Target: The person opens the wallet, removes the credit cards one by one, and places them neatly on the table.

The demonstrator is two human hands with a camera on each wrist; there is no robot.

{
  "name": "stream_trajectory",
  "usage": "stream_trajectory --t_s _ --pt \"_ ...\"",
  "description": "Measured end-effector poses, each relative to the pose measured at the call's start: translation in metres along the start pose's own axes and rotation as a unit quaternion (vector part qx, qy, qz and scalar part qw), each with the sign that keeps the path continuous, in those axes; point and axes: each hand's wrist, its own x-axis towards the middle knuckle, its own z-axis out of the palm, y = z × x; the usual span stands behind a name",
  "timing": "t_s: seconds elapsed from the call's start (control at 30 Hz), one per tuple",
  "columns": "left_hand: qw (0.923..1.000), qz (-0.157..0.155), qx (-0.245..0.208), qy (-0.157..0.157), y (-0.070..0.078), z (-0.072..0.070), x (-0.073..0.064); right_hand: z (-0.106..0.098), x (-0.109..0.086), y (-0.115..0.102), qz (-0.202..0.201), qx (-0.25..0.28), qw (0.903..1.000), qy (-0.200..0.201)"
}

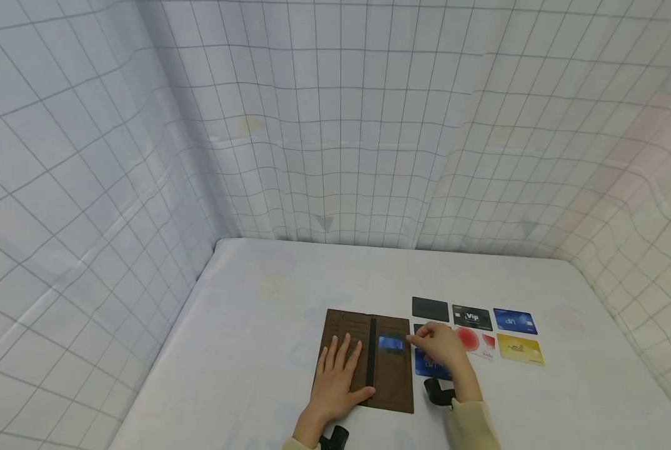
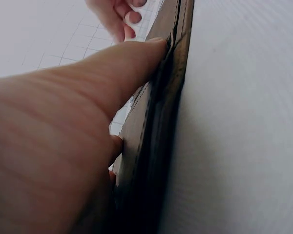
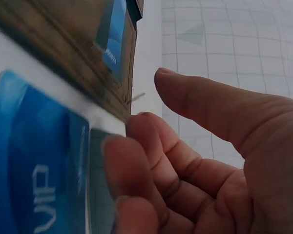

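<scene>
A brown wallet (image 1: 393, 390) lies opened flat on the white table, a dark strip running down its middle. My left hand (image 1: 333, 382) rests on its left half with fingers spread, the thumb reaching across the strip near the lower edge. A blue card (image 1: 391, 343) shows in the wallet's right half. By the wallet's right edge is my right hand (image 1: 441, 345), its fingers loosely bent. In the right wrist view the thumb (image 3: 178, 90) stands apart from the fingers, with nothing held. Below that hand lies a blue VIP card (image 3: 39, 161), partly covered in the head view.
To the right lie a plain black card (image 1: 430, 309), a black Vip card (image 1: 472, 317), a blue card (image 1: 515, 321), a red and white card (image 1: 476, 344) and a yellow card (image 1: 520, 349). Another dark card is mostly hidden by my right hand. White grid-patterned curtains (image 1: 341, 125) surround the table.
</scene>
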Motion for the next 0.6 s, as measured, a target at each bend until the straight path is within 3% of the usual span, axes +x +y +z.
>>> stream_trajectory --t_s 0.3,0.6 --pt "0.9999 0.003 0.012 0.001 -0.002 0.001 0.000 0.014 0.012 -0.014 0.010 -0.022 0.9993 -0.029" --pt "1.0000 0.005 0.000 0.004 -0.001 0.000 -0.001 0.017 0.013 -0.021 0.032 -0.064 0.9973 -0.014"
